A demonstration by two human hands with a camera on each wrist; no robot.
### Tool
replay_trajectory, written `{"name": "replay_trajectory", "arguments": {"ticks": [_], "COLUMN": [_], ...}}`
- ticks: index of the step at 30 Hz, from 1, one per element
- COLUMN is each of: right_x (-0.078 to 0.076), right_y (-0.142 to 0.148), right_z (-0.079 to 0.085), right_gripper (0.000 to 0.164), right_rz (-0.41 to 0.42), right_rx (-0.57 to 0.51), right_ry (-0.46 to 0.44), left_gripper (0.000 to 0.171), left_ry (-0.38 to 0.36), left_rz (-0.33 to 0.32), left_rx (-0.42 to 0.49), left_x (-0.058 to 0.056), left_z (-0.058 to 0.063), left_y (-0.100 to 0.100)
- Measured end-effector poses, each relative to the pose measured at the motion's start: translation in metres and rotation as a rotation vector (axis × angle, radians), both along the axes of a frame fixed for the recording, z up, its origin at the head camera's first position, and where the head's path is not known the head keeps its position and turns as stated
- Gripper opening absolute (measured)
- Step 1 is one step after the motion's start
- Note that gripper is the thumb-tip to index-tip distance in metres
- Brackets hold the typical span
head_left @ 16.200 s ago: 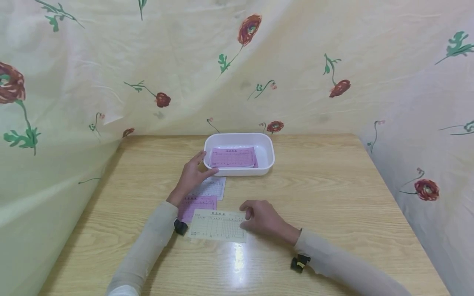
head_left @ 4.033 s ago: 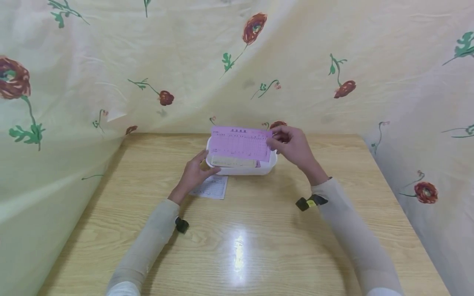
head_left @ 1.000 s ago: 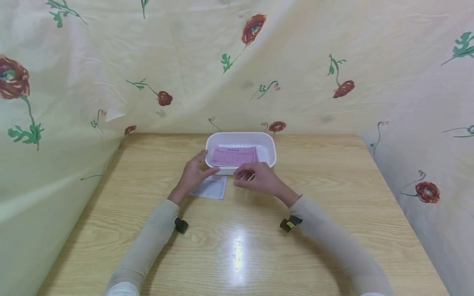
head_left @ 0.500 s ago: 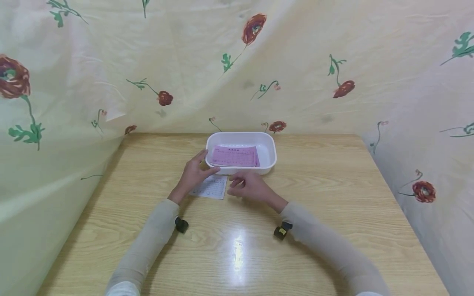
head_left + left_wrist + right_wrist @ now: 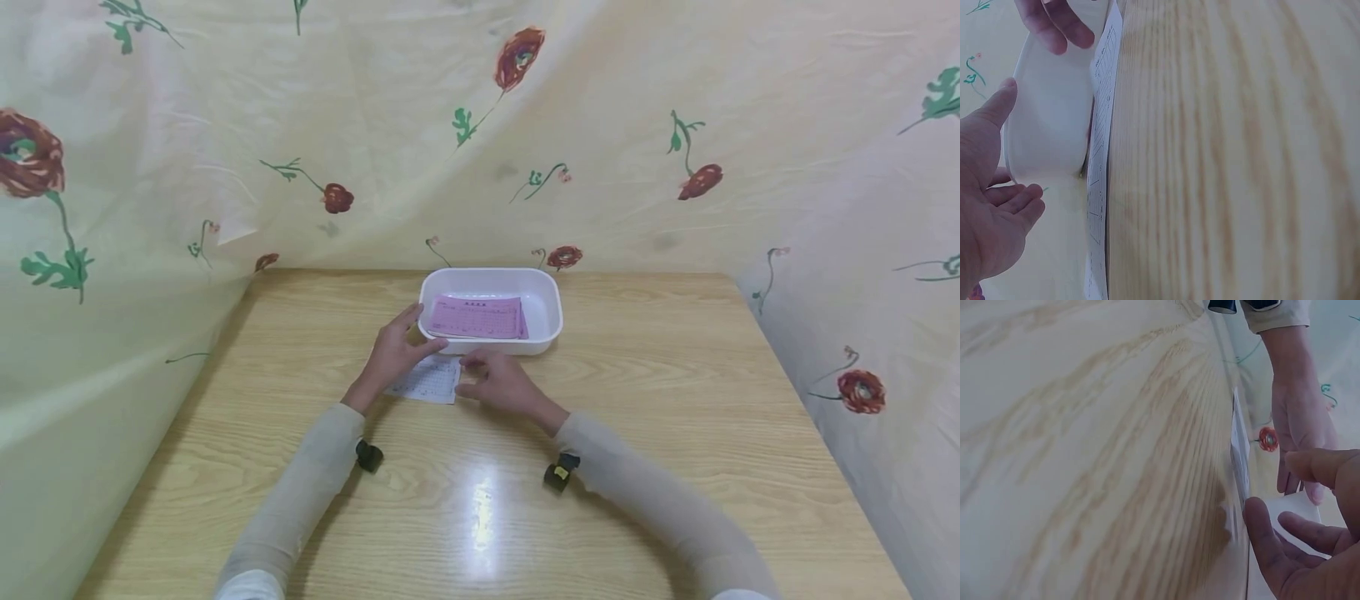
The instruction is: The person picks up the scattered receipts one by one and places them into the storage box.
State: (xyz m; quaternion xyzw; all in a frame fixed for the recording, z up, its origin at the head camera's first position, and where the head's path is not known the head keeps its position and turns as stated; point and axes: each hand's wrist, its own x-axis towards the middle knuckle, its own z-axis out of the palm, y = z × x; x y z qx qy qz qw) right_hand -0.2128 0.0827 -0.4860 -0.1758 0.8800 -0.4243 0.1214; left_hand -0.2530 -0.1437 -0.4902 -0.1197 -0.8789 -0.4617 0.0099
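A white plastic tray (image 5: 487,347) stands at the back of the table, with several printed slips inside and a pink slip (image 5: 474,318) on top. My left hand (image 5: 392,350) grips the tray's left front corner, thumb at the front rim and fingers round the end. Under that hand, a white printed slip (image 5: 429,380) lies on the table in front of the tray; its left part is hidden. My right hand (image 5: 502,383) is at this slip's right edge, thumb and fingers apart. In the right wrist view, a fingertip (image 5: 1255,509) appears to touch the slip's end.
The wooden table (image 5: 480,467) has a bright light reflection near its front. Flowered cloth (image 5: 405,133) hangs behind the table and along both sides. A dark wrist camera (image 5: 558,473) sits on my right sleeve.
A cream and a pink slip have gone from the table into the tray. My right hand, having let go of the pink slip, has moved down and left to the white slip.
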Motion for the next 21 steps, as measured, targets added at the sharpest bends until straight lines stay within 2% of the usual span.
{"name": "replay_trajectory", "arguments": {"ticks": [11,21], "right_x": [0.0,-0.001], "right_y": [-0.007,-0.017], "right_z": [-0.002,-0.003], "right_gripper": [0.051,0.052], "right_rz": [0.026,0.029], "right_rx": [0.051,0.068], "right_ry": [0.003,0.041], "left_gripper": [0.086,0.086], "left_ry": [0.011,0.009], "left_rz": [0.001,0.004], "left_rx": [0.004,0.0], "left_x": [-0.001,0.0], "left_z": [-0.001,0.0], "left_y": [0.0,0.0]}}
